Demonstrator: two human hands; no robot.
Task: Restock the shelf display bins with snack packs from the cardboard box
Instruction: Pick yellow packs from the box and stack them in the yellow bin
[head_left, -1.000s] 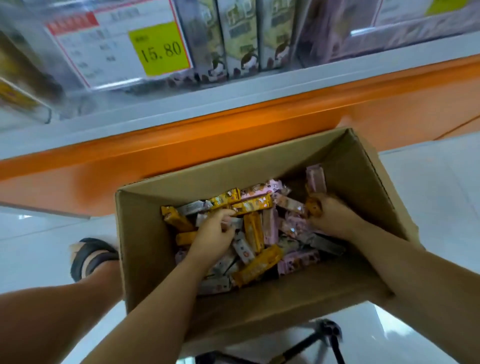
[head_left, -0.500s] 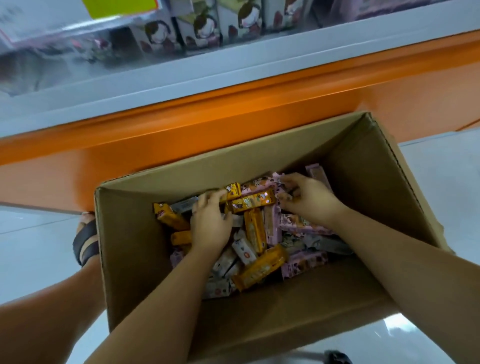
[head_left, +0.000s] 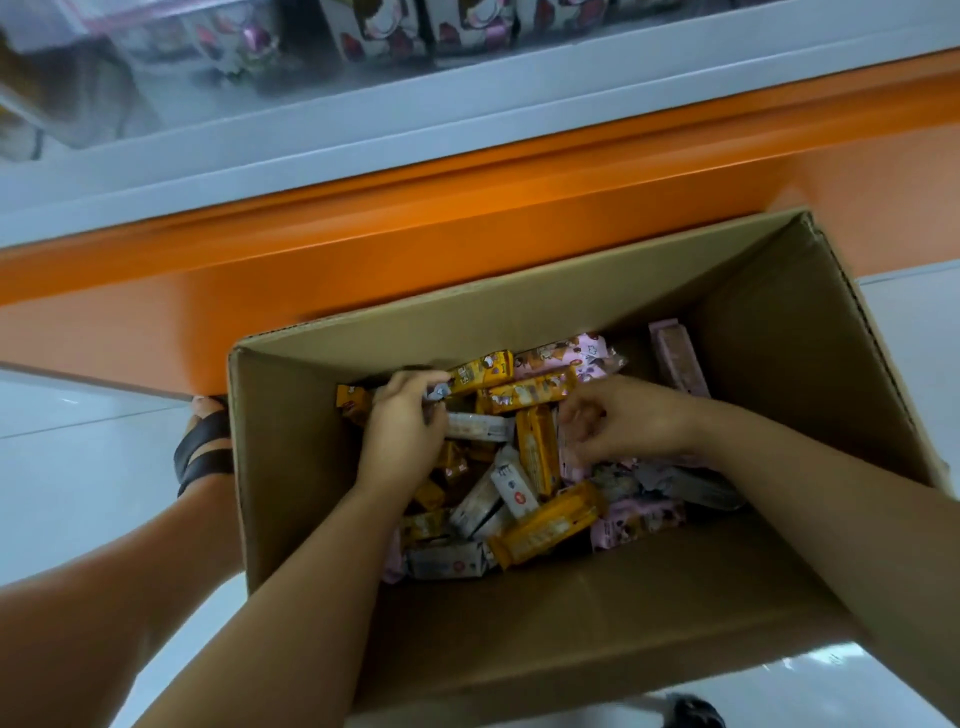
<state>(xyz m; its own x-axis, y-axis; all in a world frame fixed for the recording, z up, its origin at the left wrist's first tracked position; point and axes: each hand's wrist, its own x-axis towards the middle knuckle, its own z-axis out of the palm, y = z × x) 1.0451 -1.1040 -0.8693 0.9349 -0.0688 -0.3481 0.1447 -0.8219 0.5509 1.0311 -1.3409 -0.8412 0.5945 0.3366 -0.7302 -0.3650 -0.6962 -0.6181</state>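
We crouch before the shelf (head_left: 467, 119), whose white ledge and orange base (head_left: 363, 249) run across the top of the view. Its display bins (head_left: 218, 47) are above that ledge, blurred behind clear fronts.

On the pale floor (head_left: 78, 467), close against the orange base, stands the open cardboard box (head_left: 571, 634). Its walls are tall and the stock sits low inside. The snack packs (head_left: 545, 525) are a loose heap of orange, pink and pale wrappers crossing one another at all angles on the bottom of the box. None is in the bins from this handful yet.

Both hands are down in the heap, apart from each other. Our left hand (head_left: 402, 436) is at the far left of the pile, fingers curled round packs there. Our right hand (head_left: 628, 421) hovers over the pink packs with its fingers bent, but they are blurred, so we cannot tell whether it grips anything. A sandalled foot (head_left: 202, 452) rests just beside the box's left wall.

The risks, as we judge them:
- The slick wrappers may slide out of a loose grip on the way up.
- An overfull hand may clip the tall box wall.
- Flavours are mixed in the heap, so a grab by feel may put packs in the wrong bin.
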